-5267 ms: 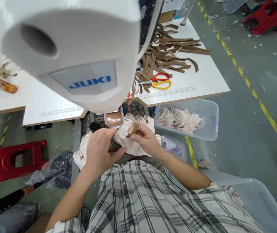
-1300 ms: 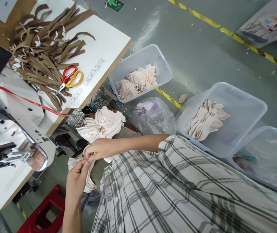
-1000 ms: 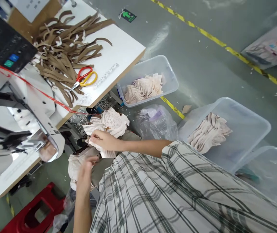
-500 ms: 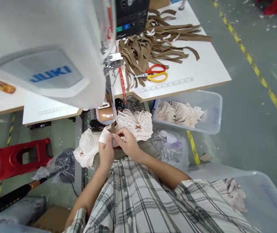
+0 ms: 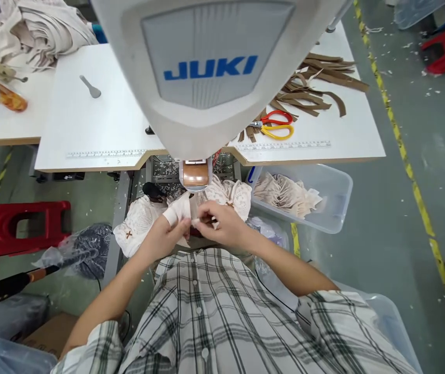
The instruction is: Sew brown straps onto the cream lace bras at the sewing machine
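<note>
Close in front of my body, just below the sewing machine's tip (image 5: pixel 196 174), both hands are on a white lace bra (image 5: pixel 138 221). My left hand (image 5: pixel 163 236) is closed, thumb and fingers pinching the bra's pale band (image 5: pixel 178 209). Beside it my right hand (image 5: pixel 224 221) has its fingers pinched at the band's edge, where a strip of fabric (image 5: pixel 193 205) hangs under the machine. Lace cups with small brown bows lie on either side of the hands. What exactly sits between the right fingertips is partly hidden.
On the white table (image 5: pixel 90 124) lie red-and-yellow scissors (image 5: pixel 279 124), brown fabric strips (image 5: pixel 304 93) and a bottle (image 5: pixel 2 93). A clear bin (image 5: pixel 333 208) of beige pieces stands at the right. A red stool (image 5: pixel 15 228) is at the left.
The view has swung left, so the machine head appears further right. My left hand has turned more sideways, and the pale band is spread wider between my hands.
</note>
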Motion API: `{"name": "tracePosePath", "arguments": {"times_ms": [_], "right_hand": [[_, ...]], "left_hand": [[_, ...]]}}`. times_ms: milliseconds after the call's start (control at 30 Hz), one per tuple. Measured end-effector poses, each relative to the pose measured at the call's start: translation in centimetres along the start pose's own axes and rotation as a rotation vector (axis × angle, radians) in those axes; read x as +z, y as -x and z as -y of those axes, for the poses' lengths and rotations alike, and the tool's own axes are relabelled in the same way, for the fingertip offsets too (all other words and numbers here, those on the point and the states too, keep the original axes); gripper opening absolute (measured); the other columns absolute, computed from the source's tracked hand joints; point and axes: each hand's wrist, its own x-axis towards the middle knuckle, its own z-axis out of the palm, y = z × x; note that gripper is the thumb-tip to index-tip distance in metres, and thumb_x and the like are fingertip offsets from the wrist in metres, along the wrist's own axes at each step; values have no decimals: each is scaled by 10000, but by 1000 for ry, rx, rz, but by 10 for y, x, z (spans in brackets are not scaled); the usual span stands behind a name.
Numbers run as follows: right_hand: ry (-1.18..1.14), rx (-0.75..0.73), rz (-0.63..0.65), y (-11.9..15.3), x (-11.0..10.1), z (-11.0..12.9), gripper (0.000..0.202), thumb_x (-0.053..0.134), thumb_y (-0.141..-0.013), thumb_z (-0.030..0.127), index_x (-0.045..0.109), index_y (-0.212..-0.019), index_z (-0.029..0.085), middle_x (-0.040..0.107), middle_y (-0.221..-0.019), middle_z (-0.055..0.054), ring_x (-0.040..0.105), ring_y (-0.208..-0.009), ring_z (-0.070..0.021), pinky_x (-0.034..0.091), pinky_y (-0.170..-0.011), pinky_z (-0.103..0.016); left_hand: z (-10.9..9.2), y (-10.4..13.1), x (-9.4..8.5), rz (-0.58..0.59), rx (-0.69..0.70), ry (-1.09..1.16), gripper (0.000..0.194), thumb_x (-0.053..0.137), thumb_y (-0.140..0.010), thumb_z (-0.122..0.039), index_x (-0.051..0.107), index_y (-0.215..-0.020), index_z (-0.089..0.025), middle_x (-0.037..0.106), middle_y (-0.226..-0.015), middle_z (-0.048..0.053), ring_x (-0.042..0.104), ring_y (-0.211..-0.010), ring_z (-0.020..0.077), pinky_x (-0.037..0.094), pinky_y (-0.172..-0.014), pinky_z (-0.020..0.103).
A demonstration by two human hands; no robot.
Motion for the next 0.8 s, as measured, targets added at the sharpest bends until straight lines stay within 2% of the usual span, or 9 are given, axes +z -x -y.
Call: {"name": "tracePosePath", "arguments": {"times_ms": [100,167,333,500,667,800], "right_hand": [[9,39,-307,4,-3,-2,26,588,-904,249,588,-891,227,630,-783,18,565,-651,-114,464,-616,-246],[74,8,-393,5,-2,-2,59,581,-928,237,632,-897,236,670,-822,0,608,-729,-136,491,-686,-278],[223,-171,-368,5,14,10,103,603,-917,223,700,-918,255,737,-881,-29,676,-834,-180,533,-758,-330],[231,-181,-396,0,27,13,129,589,-931,238,718,-942,250,747,-897,-38,689,-850,-179,547,-760,-322],[205,-147,-402,0,29,6,128,587,-938,227,712,-966,239,741,-887,-37,680,-842,-176,543,-746,-313],[142,-65,-370,0,25,4,97,604,-925,229,700,-911,230,722,-849,-23,659,-801,-165,514,-716,-293]], "left_hand": [[3,-2,-5,-79,-67,124,297,649,-881,-436,704,-785,-160,605,-642,4,528,-621,132,419,-614,245],[6,-3,-5,-154,-90,236,276,668,-874,-422,735,-848,-156,602,-636,-1,504,-597,115,406,-590,233],[11,-6,8,-271,-63,465,198,753,-815,-354,744,-824,-156,674,-754,16,533,-644,98,461,-650,229],[11,-8,22,-313,-64,552,253,804,-757,-356,746,-907,-161,711,-805,22,643,-756,152,532,-713,268],[11,-6,28,-329,-28,448,278,762,-804,-371,748,-986,-161,741,-895,39,668,-818,173,557,-751,288],[7,-4,29,-320,-18,262,308,710,-847,-373,746,-1073,-166,747,-1017,54,670,-976,209,542,-881,324]]}}
